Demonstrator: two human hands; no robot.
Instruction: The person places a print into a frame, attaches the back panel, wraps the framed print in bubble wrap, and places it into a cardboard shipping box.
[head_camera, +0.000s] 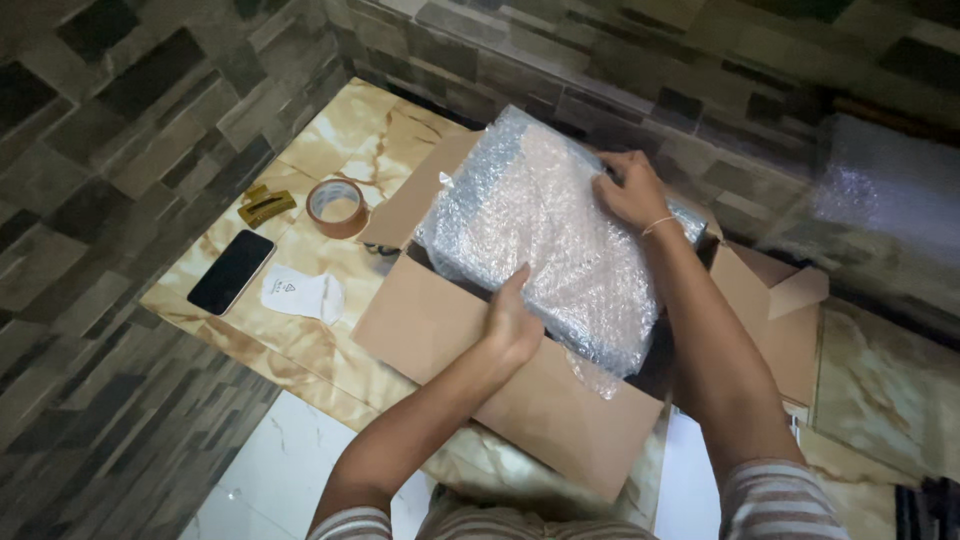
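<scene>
A flat bundle wrapped in bubble wrap (540, 230) lies tilted over the mouth of an open brown cardboard box (480, 370). My left hand (512, 322) grips the bundle's near edge, thumb up against the wrap. My right hand (630, 190) presses on its far upper corner, fingers spread over the plastic. The box's flaps are folded outward on all sides, and the bundle hides most of its inside.
On the marble-patterned floor tile to the left lie a roll of brown packing tape (337, 206), a black phone (231, 271), a white pouch (302, 293) and a small gold object (265, 205). More bubble wrap (890, 185) sits at the right by the stone-patterned wall.
</scene>
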